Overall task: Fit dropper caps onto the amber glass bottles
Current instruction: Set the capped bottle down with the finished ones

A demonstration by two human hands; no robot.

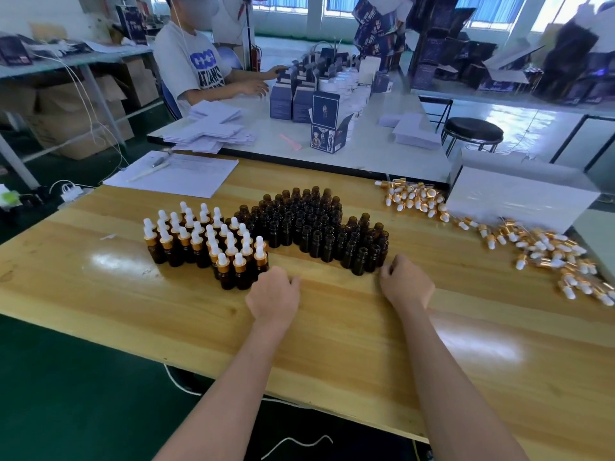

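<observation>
Head view: uncapped amber bottles [312,224] stand upright, mouths up, mid-bench [100,277], and capped bottles [206,241] touch their left flank, white bulbs up. Loose dropper caps [539,247] lie on their sides at the right, pointing every way. The left hand [273,292] and right hand [406,282] rest just before the bottles, fingers curled under, nothing visible in them.
</observation>
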